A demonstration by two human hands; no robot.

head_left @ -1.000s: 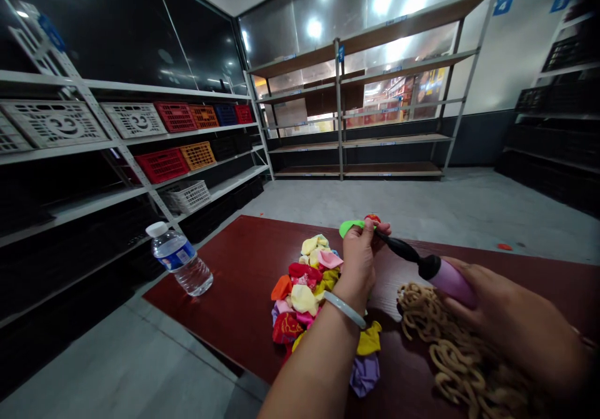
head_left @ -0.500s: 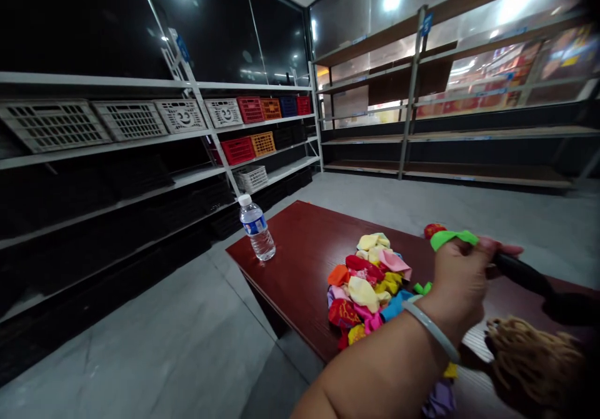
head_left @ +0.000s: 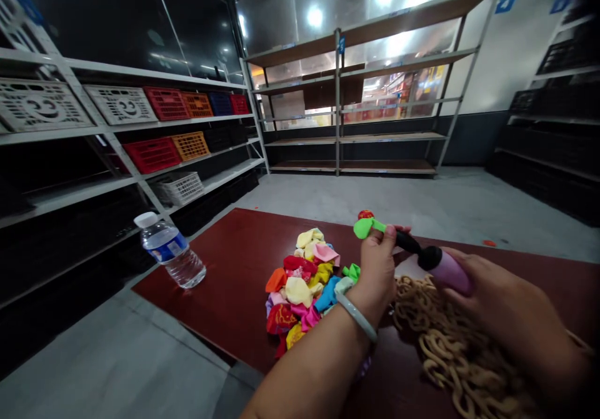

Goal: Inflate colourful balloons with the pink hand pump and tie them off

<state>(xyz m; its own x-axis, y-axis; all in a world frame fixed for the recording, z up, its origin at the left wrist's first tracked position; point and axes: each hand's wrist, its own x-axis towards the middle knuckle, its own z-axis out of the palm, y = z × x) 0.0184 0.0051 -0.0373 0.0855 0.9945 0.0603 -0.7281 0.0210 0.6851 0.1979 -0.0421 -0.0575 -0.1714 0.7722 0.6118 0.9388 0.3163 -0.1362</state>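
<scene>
My left hand (head_left: 380, 267), with a pale bangle on the wrist, pinches the neck of a green balloon (head_left: 365, 226) onto the black nozzle of a hand pump (head_left: 434, 262). My right hand (head_left: 497, 294) is wrapped round the pump's pink body. A heap of limp balloons (head_left: 302, 284) in several colours lies on the dark red table (head_left: 234, 269) just left of my left hand. A small red balloon (head_left: 365, 214) sits behind the green one.
A water bottle (head_left: 169, 253) lies tilted at the table's left corner. A pile of tan rubber bands (head_left: 450, 344) lies under my right hand. Shelving with coloured crates (head_left: 154, 153) lines the left wall; empty racks (head_left: 347, 119) stand at the back.
The camera swung left and then back to the right. Both hands kept hold of the green balloon and the pump; the right hand is in view again.
</scene>
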